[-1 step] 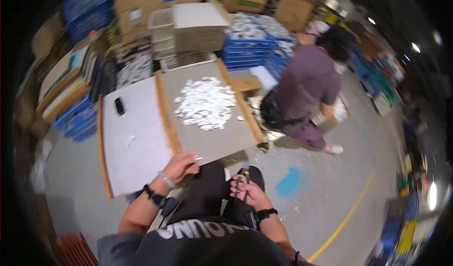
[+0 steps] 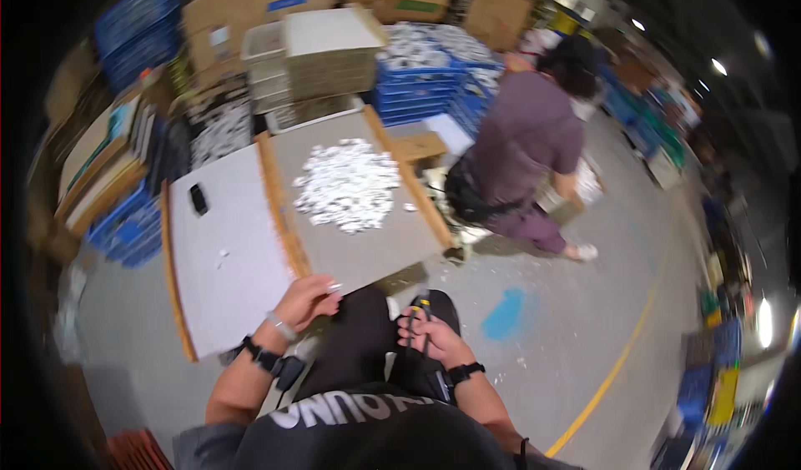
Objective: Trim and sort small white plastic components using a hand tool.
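Observation:
My left hand (image 2: 305,301) is at the near edge of the grey board, its fingers pinched on a small white piece (image 2: 335,287). Over my lap, my right hand (image 2: 434,337) is wrapped round a pair of pliers (image 2: 423,306) with black and yellow handles, jaws pointing away from me. A heap of small white pieces (image 2: 349,186) covers the middle of the grey board (image 2: 359,261), and one loose piece (image 2: 410,207) lies to its right. On the white board (image 2: 219,278) at the left are a black object (image 2: 198,199) and a few tiny white bits (image 2: 222,258).
Wooden rails (image 2: 279,203) edge the boards. Behind them stand a stack of trays (image 2: 334,61) and blue crates (image 2: 417,86) piled with white pieces. A person (image 2: 530,136) bends over at the right. Blue paint (image 2: 504,314) and a yellow line (image 2: 605,387) mark the floor.
The view has shifted slightly, so the boards, heap and person appear a little further left. Both hands keep their grips, with no clear movement relative to the boards.

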{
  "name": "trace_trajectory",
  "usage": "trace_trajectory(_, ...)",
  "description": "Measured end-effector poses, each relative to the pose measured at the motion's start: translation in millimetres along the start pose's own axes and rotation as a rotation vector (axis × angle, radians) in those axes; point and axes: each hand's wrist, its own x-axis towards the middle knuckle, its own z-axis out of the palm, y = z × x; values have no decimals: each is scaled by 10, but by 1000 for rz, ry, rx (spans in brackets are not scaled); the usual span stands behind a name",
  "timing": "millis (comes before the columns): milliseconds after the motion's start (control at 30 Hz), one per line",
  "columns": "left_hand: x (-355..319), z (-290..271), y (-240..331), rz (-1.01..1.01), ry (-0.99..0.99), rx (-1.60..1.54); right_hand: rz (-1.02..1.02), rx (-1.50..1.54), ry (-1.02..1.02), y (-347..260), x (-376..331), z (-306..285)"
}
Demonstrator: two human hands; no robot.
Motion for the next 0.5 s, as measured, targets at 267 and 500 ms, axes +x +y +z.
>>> trace_trajectory(267,-707,-668,-605,-207,165,225,-28,-66,-50,31,-106,40)
trace_trajectory(500,-940,-267,-1023,-37,73,-131,68,-41,-89,79,-99,118)
